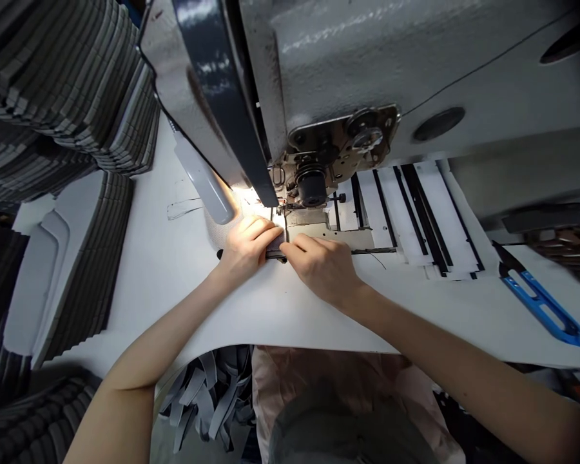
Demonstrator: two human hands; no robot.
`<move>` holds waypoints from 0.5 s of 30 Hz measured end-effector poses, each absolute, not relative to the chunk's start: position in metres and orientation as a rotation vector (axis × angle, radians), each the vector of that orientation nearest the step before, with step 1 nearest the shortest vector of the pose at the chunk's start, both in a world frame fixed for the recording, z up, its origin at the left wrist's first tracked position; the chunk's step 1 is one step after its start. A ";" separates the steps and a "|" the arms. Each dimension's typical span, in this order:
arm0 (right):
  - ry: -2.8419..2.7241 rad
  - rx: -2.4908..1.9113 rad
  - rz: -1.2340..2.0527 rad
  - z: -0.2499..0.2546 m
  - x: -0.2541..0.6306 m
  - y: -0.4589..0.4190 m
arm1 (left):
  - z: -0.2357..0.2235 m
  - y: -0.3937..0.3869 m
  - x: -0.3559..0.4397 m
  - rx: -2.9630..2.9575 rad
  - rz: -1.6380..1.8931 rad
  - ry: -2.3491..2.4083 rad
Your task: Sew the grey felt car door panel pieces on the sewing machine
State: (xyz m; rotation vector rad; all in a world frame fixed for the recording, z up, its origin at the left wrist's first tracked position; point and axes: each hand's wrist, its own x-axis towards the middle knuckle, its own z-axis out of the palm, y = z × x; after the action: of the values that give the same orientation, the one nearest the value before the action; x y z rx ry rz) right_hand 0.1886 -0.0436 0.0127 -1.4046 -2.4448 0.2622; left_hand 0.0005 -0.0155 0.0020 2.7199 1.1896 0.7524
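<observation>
Under the lit needle area of a sewing machine [328,58] lies a grey fabric piece [217,233], pale and mesh-like at its left end, with a dark edge toward me. My left hand [246,248] grips the piece just left of the needle, fingers together and thumb along the dark part. On the other side my right hand [321,267] is closed, thumb and forefinger pinched at the piece's right edge. What lies under its curled fingers is hidden. A thin dark strip [374,251] runs along the machine bed to the right of this hand.
Tall stacks of grey fabric pieces [84,270] crowd the left side. White sheets with black strips [439,219] lie right of the needle. Blue thread snips [544,299] rest on the white table [290,316] at far right. Grey strips [207,386] hang below the front edge.
</observation>
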 end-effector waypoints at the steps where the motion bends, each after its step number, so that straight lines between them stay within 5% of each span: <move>1: -2.466 -1.379 0.236 0.012 0.190 -0.044 | 0.002 -0.014 0.000 2.729 0.747 1.188; 15: -2.496 -1.500 0.313 0.013 0.189 -0.024 | 0.002 -0.007 -0.008 2.812 0.819 1.167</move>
State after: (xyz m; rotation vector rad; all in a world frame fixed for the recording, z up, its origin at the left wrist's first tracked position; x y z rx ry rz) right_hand 0.1895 -0.0237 0.0130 -1.5001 -2.4961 0.3129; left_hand -0.0077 -0.0065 0.0022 2.8120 1.1675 0.8186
